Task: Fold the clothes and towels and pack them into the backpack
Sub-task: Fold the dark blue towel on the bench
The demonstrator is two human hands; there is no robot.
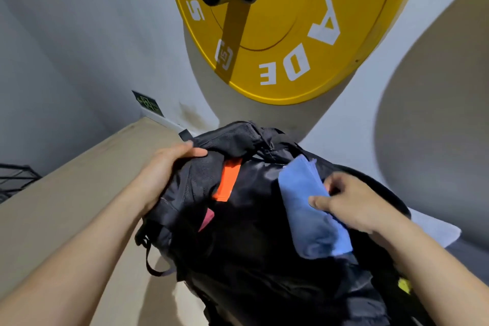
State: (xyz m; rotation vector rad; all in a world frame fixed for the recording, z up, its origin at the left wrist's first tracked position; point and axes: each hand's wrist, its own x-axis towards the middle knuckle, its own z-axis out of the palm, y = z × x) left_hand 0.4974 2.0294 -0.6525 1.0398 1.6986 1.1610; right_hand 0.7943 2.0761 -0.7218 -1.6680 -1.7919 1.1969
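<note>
Packing a folded blue towel (304, 201) into the black backpack (251, 246), which lies on a pale wooden surface (66, 206).

The left hand (164, 167) grips the far-left rim of the backpack. Its thumb lies across the fabric, while the other fingers are tucked behind the rim and cannot be seen. The right hand (352, 204) pinches the towel at its right edge, with the thumb on the upper face and the curled fingers closed against the far side. The towel lies tilted over the right half of the opening, its near end lower and apparently just entering the bag.

An orange tab (227, 180) and a dark red item (207, 218) show inside, to the left of the towel. A white cloth (434, 230) lies right of the bag, and a yellow weight plate (291, 34) hangs on the far side.

Good practice here, as a judgement:
- Pull the rim up and to the left so the mouth gapes.
- Feed the towel in flat, near end first, along the right wall.
- Hold the pinch until the towel is seated, since an early release would probably let the fold spring open or catch on the zipper edge.
</note>
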